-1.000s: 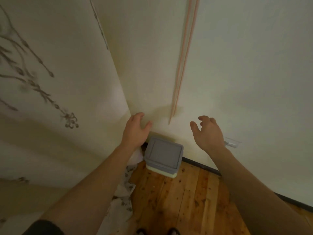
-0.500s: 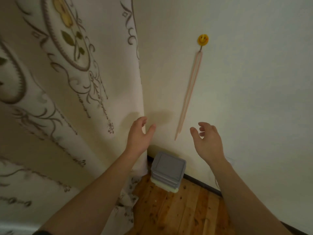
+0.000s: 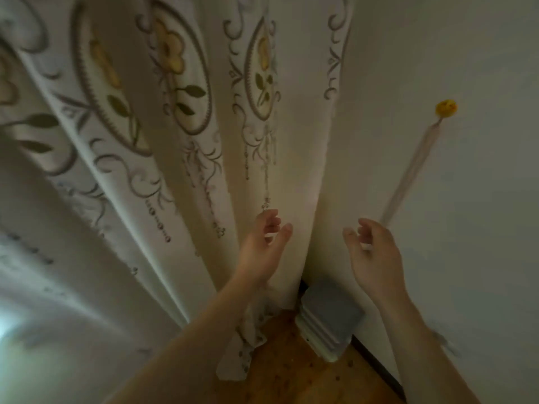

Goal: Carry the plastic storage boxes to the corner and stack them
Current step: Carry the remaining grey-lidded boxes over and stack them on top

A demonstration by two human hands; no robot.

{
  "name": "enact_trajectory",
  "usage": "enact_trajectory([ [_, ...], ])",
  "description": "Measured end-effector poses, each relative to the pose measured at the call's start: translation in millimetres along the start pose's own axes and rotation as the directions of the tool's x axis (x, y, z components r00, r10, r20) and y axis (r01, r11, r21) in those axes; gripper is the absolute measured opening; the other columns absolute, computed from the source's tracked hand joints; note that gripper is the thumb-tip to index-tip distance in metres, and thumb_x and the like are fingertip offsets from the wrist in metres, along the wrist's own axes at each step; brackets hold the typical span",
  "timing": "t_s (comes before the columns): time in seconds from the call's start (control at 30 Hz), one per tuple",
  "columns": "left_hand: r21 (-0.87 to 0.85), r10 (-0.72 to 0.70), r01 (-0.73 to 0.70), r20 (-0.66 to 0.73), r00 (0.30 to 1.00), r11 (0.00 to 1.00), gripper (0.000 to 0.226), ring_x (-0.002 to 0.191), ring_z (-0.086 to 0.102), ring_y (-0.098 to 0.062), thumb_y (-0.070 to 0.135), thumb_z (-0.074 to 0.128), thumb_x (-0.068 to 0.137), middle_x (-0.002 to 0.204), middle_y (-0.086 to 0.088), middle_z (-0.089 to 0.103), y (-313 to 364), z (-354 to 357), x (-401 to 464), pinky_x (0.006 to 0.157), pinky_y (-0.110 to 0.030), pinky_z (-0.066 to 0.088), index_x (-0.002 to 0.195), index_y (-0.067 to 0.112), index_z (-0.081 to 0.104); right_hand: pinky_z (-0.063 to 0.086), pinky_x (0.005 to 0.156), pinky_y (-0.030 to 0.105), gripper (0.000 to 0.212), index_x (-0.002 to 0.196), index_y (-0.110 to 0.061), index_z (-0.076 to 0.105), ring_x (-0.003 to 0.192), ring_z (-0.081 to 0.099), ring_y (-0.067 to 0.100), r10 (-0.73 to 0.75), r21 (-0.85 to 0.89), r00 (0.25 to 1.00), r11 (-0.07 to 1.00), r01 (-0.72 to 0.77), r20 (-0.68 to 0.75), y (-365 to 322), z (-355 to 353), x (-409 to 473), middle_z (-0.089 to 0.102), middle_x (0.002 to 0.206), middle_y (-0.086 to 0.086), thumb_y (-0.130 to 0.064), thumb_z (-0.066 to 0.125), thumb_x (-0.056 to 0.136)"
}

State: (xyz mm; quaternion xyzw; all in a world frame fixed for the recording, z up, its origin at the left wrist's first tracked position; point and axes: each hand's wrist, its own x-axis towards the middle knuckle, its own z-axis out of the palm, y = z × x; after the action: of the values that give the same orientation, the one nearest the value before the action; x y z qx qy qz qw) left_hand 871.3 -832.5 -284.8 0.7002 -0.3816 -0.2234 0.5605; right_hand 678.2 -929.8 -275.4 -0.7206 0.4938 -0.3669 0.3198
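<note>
Grey-lidded boxes (image 3: 329, 317) are sitting stacked beside the curtain (image 3: 204, 141) — blurred; left hand (image 3: 262, 246) and right hand (image 3: 374, 255) are hovering loosely curled, empty.

Grey-lidded boxes (image 3: 329, 313), floral cream curtain (image 3: 175, 126)

Curtain (image 3: 180, 176) and wall (image 3: 472, 199) hem the stacked boxes (image 3: 329, 319); front open.

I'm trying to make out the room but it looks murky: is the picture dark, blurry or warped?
Head view: dim, yellowish light; brighter glare at the lower left edge; motion blur smears the pink cord, its yellow hook and the stacked storage boxes; wide-angle distortion fans the curtain folds outward; both hands, left and right, are slightly soft.
</note>
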Motion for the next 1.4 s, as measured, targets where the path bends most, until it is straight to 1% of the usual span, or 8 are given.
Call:
enact_trajectory([
  [0.2, -0.031, -0.020, 0.013, -0.255, 0.967, 0.999, 0.059, 0.102, 0.059, 0.007, 0.065, 0.059, 0.082, 0.109, 0.023, 0.062, 8, -48, -67, 0.077, -0.007, 0.046, 0.133, 0.036, 0.051, 0.042, 0.082, 0.018, 0.056, 0.137, -0.029, 0.049, 0.105, 0.056, 0.005, -0.167, 0.094, 0.963, 0.984, 0.150, 0.211, -34, 28, -27, 0.057, 0.117, -0.011, -0.061, 0.053, 0.091],
  [0.3, -0.034, -0.021, 0.010, -0.344, 0.939, 0.999, 0.050, 0.105, 0.059, 0.004, 0.059, 0.059, 0.084, 0.109, 0.020, 0.063, 8, -73, -100, 0.080, -0.008, 0.046, 0.129, 0.038, 0.053, 0.047, 0.086, 0.026, 0.052, 0.136, -0.028, 0.051, 0.103, 0.057, 0.005, -0.231, 0.178, 0.927, 0.967, 0.184, 0.294, -55, 48, -48, 0.058, 0.114, -0.012, -0.056, 0.058, 0.092],
  [0.43, -0.047, -0.038, 0.018, -0.477, 0.878, 0.999, 0.045, 0.109, 0.059, 0.002, 0.055, 0.060, 0.089, 0.110, 0.022, 0.063, 10, -115, -156, 0.084, -0.009, 0.046, 0.130, 0.037, 0.053, 0.047, 0.083, 0.023, 0.058, 0.139, -0.033, 0.046, 0.107, 0.057, 0.005, -0.342, 0.252, 0.822, 0.935, 0.250, 0.455, -91, 75, -94, 0.056, 0.119, -0.015, -0.063, 0.053, 0.091],
  [0.63, 0.003, -0.023, 0.034, -0.668, 0.744, 0.999, 0.053, 0.107, 0.060, -0.001, 0.059, 0.059, 0.086, 0.112, 0.017, 0.062, 13, -177, -244, 0.084, -0.016, 0.049, 0.130, 0.031, 0.052, 0.050, 0.092, 0.036, 0.058, 0.142, -0.035, 0.041, 0.112, 0.054, 0.007, -0.456, 0.350, 0.656, 0.888, 0.297, 0.601, -151, 111, -179, 0.056, 0.125, -0.012, -0.064, 0.048, 0.092],
  [0.77, 0.031, -0.021, 0.071, -0.767, 0.641, 0.997, 0.057, 0.109, 0.058, 0.001, 0.057, 0.059, 0.085, 0.119, 0.012, 0.060, 15, -216, -308, 0.085, -0.015, 0.049, 0.133, 0.028, 0.050, 0.045, 0.079, 0.023, 0.059, 0.140, -0.037, 0.043, 0.108, 0.055, 0.004, -0.540, 0.430, 0.566, 0.840, 0.330, 0.622, -181, 127, -240, 0.057, 0.122, -0.014, -0.068, 0.047, 0.090],
  [0.93, 0.053, -0.022, 0.151, -0.890, 0.456, 0.987, 0.061, 0.110, 0.057, 0.004, 0.067, 0.057, 0.081, 0.121, 0.017, 0.059, 17, -265, -430, 0.083, -0.009, 0.046, 0.133, 0.036, 0.047, 0.048, 0.082, 0.028, 0.050, 0.136, -0.038, 0.045, 0.105, 0.056, 0.003, -0.616, 0.520, 0.408, 0.788, 0.329, 0.674, -223, 136, -353, 0.058, 0.116, -0.015, -0.062, 0.050, 0.093],
  [1.2, 0.027, -0.025, 0.247, -0.978, 0.209, 0.969, 0.057, 0.109, 0.058, 0.004, 0.065, 0.057, 0.081, 0.118, 0.018, 0.058, 25, -298, -598, 0.085, -0.012, 0.047, 0.131, 0.039, 0.048, 0.043, 0.079, 0.017, 0.049, 0.135, -0.031, 0.049, 0.104, 0.055, -0.003, -0.712, 0.666, 0.167, 0.699, 0.261, 0.682, -253, 131, -511, 0.060, 0.111, -0.013, -0.056, 0.053, 0.093],
  [1.4, -0.055, -0.038, 0.281, -0.997, -0.066, 0.958, 0.047, 0.111, 0.058, 0.001, 0.059, 0.058, 0.085, 0.119, 0.017, 0.059, 32, -292, -718, 0.088, -0.015, 0.048, 0.128, 0.043, 0.049, 0.046, 0.078, 0.016, 0.065, 0.135, -0.030, 0.050, 0.098, 0.057, -0.009, -0.770, 0.771, -0.090, 0.613, 0.172, 0.632, -270, 113, -625, 0.062, 0.107, -0.017, -0.070, 0.049, 0.083],
])
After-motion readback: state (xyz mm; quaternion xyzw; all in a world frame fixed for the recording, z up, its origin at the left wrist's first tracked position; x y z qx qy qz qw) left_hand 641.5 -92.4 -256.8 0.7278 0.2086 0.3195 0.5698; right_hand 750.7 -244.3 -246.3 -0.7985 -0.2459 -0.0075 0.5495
